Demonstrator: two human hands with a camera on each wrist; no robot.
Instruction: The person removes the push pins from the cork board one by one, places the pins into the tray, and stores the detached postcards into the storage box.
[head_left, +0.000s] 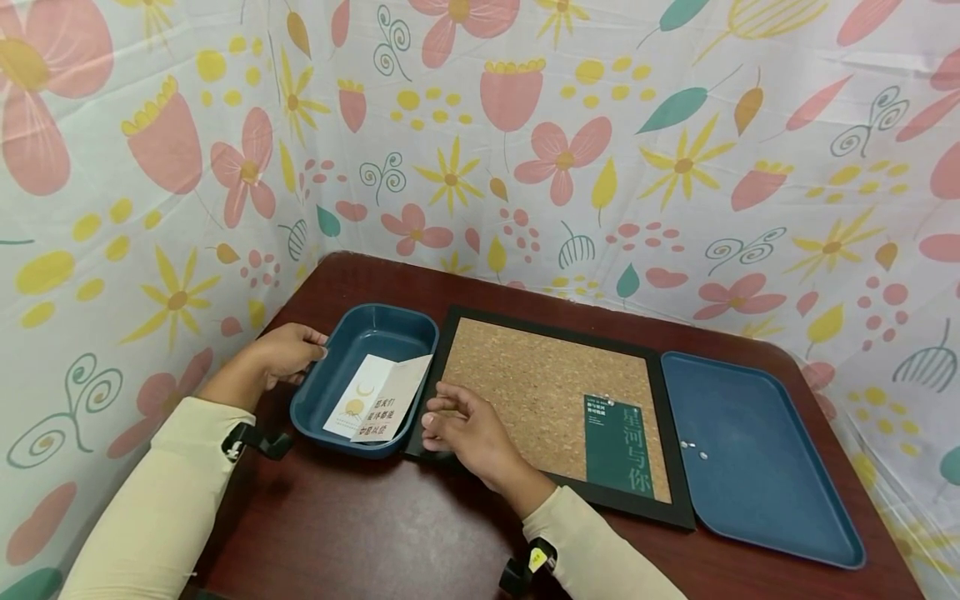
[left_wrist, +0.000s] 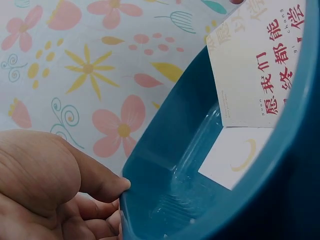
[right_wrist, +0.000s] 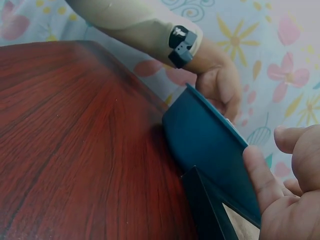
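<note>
A deep blue tray [head_left: 307, 417] stands on the table's left part. Inside it lie a white card with a yellow moon print [head_left: 347, 406] and a cream card with printed characters [head_left: 401, 392], the latter propped up at a slant. My left hand [head_left: 288, 354] grips the tray's left rim, its thumb [left_wrist: 107, 187] at the edge and the other fingers outside. By the opposite side is my right hand [head_left: 468, 433], fingers loosely bent and holding nothing. In the right wrist view, one fingertip [right_wrist: 252, 155] appears at the tray's rim; contact is uncertain.
Right of the deep tray lies a black-framed corkboard [head_left: 525, 375], with a green card [head_left: 618, 450] pinned on it. A shallow blue tray [head_left: 757, 450] with small shiny pins [head_left: 693, 448] lies further right. Flower-printed cloth [head_left: 480, 167] hangs behind the dark red table [head_left: 420, 533].
</note>
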